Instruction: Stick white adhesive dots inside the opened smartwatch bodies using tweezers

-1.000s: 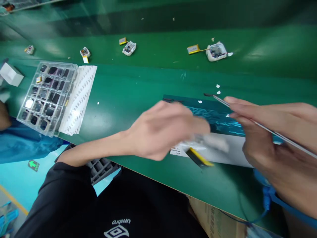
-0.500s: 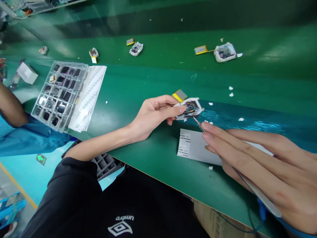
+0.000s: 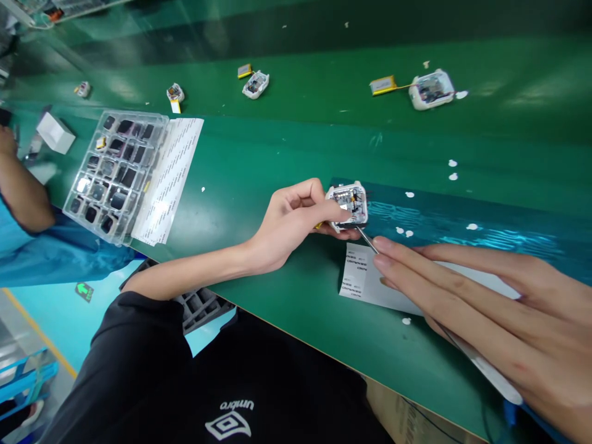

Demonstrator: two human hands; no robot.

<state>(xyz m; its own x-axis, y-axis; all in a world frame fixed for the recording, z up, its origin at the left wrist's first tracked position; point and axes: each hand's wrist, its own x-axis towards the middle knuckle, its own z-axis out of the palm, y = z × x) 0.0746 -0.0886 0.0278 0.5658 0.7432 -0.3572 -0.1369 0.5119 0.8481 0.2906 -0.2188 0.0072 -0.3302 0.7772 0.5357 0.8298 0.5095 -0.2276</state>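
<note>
The small white device (image 3: 349, 205) is now held steadier and turned more upright than half a second ago, pinched in the left hand's (image 3: 296, 222) fingers above the counter (image 3: 259, 166). The tweezers (image 3: 365, 237), gripped in the right hand (image 3: 485, 314), are kept at its near edge, so work inside it appears to be under way.

A clear compartment tray (image 3: 113, 172) of small dark parts lies on the green bench (image 3: 259, 154). A white label sheet (image 3: 169, 179) touches the tray's right edge. Left of the tray sits a small white box (image 3: 54, 132), and just below that a co-worker's forearm (image 3: 21, 188) in a blue sleeve (image 3: 60, 256). Beyond the tray, along the far strip of the bench, lie four white units (image 3: 83, 89) (image 3: 175, 94) (image 3: 256, 84) (image 3: 432, 89), the farthest one wired to a yellow battery (image 3: 383, 85). Well right of the tray, a white paper (image 3: 361, 277) rests beside a teal mat (image 3: 462, 219). White scraps (image 3: 452, 169) dot the bench near the mat.
</note>
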